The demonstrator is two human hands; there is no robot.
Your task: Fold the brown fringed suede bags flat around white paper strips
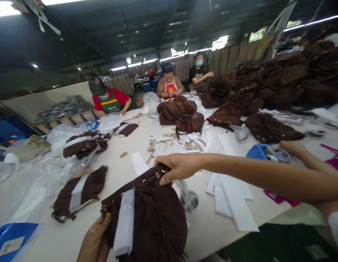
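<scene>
In front of me is a dark brown fringed bag (160,211) with gold eyelets and a cord along its top edge. A white wrapping strip (125,222) lies over its front. My left hand (96,233) grips the bag's left upper corner, thumb in front. At the opposite upper corner, my right hand (175,167) is closed on the edge, fingers partly hidden behind it. The bag is held tilted over the near table edge. Just left of it lies another brown fringed piece (88,189) with a white band around it.
White paper sheets (234,203), paper scraps (182,142) and a blue tape dispenser (263,152) lie on the table (116,151). Another person's hand (291,147) is beside the dispenser. Brown bags (179,111) stand farther back, with a large heap (283,80) at right. Clear plastic (24,196) covers the left.
</scene>
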